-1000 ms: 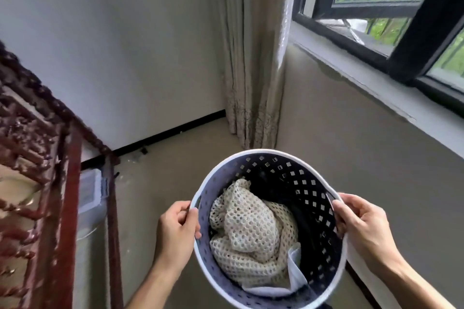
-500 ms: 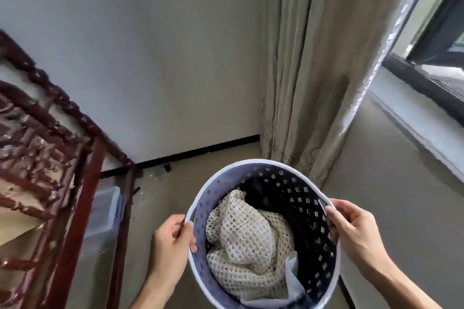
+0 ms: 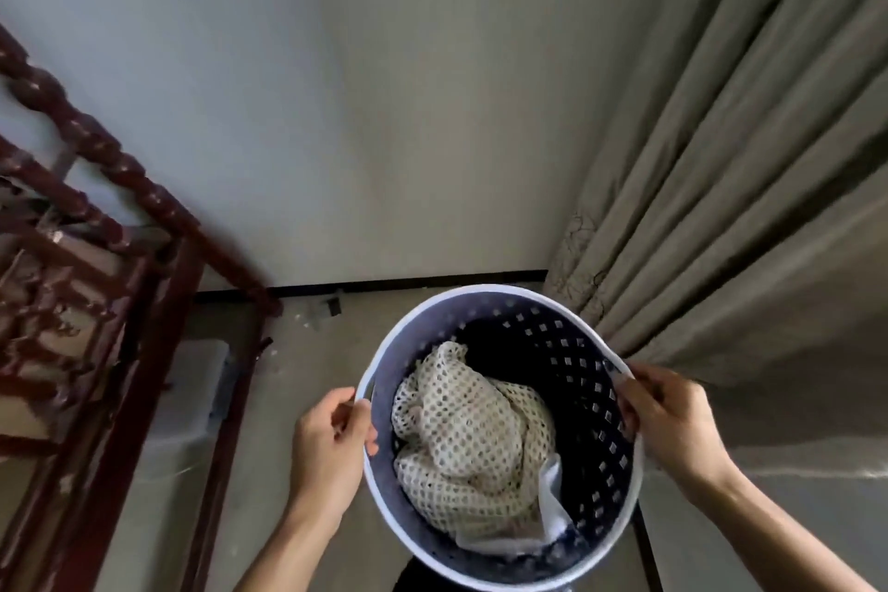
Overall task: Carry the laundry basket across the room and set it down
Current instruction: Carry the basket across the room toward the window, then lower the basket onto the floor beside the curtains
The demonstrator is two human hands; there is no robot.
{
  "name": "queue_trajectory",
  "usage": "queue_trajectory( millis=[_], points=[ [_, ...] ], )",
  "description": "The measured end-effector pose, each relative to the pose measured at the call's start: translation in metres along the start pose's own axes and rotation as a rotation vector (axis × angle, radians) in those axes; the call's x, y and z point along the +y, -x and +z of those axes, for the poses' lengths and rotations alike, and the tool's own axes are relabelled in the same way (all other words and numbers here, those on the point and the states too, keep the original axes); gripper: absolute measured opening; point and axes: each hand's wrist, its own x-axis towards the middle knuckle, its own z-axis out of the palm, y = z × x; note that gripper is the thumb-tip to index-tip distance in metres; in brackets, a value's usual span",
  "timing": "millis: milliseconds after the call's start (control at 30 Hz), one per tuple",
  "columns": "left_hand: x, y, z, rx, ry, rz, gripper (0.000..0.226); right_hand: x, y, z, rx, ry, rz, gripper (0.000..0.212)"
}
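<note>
A round laundry basket (image 3: 485, 303) with a white rim and dark blue perforated walls hangs in the air in front of me, above the floor. Inside lies a cream mesh garment (image 3: 473, 442) over something dark, with a white cloth at the lower right. My left hand (image 3: 331, 445) grips the rim at the left handle. On the opposite side, my right hand (image 3: 672, 423) holds the rim at the right handle.
A dark red carved wooden frame (image 3: 96, 255) stands at the left, with a clear plastic box (image 3: 192, 399) under it. Beige curtains (image 3: 721, 183) hang at the right. A white wall with a black baseboard (image 3: 408, 286) lies ahead, above beige floor (image 3: 269, 471).
The view has swung left: the window has left the frame and the curtains fill the right. The wall ahead looks closer. Both hands keep their hold on the basket.
</note>
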Motion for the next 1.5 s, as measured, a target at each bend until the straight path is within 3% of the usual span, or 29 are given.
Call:
queue_trajectory(
  millis=[333, 433, 600, 900, 1000, 1100, 1200, 1300, 1500],
  points=[
    [0.021, -0.201, 0.059, -0.183, -0.245, -0.084, 0.014, -0.005, -0.174, 0.071, -0.020, -0.009, 0.269, 0.019],
    [0.009, -0.250, 0.091, -0.200, -0.325, -0.114, 0.019, 0.016, -0.233, 0.097, -0.028, -0.013, 0.335, 0.024],
    [-0.038, -0.326, 0.162, -0.173, -0.333, -0.295, 0.011, 0.077, -0.339, 0.147, -0.120, 0.089, 0.459, 0.030],
    [-0.182, -0.474, 0.263, -0.182, -0.204, -0.659, 0.012, 0.212, -0.486, 0.251, -0.184, 0.252, 0.528, 0.012],
    [-0.239, -0.522, 0.296, -0.200, -0.177, -0.733, 0.017, 0.263, -0.523, 0.294, -0.200, 0.283, 0.522, 0.030],
    [-0.294, -0.561, 0.324, -0.206, -0.194, -0.725, 0.021, 0.312, -0.558, 0.331, -0.241, 0.297, 0.546, 0.035],
    [-0.334, -0.591, 0.345, -0.187, -0.189, -0.703, 0.022, 0.349, -0.587, 0.364, -0.238, 0.292, 0.564, 0.017],
    [-0.363, -0.607, 0.360, -0.203, -0.169, -0.714, 0.026, 0.373, -0.606, 0.383, -0.222, 0.296, 0.608, 0.030],
    [-0.386, -0.624, 0.370, -0.224, -0.162, -0.689, 0.026, 0.391, -0.617, 0.395, -0.208, 0.333, 0.575, 0.035]
  ],
)
